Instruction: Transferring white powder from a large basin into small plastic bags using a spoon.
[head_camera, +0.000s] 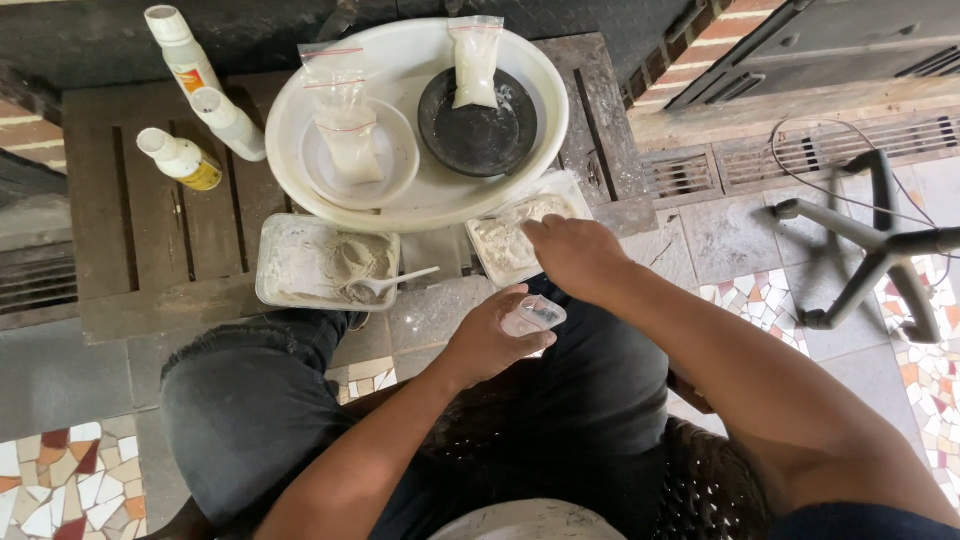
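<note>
My left hand (487, 343) holds a small clear plastic bag (533, 316) over my lap. My right hand (573, 252) reaches into the right plastic tray (500, 243) of pale powder, its fingers down in the powder. A second tray (290, 262) of grey-white powder lies to the left with a white plastic spoon (388, 284) resting in it. Both trays sit at the near edge of a dark wooden pallet table (140, 240).
A large white basin (420, 195) behind the trays holds a white bowl (385, 180), a black dish (478, 135) and two filled clear bags (343, 115). Three white bottles (185, 110) lie at left. A swivel chair base (870, 250) stands at right on the mosaic floor.
</note>
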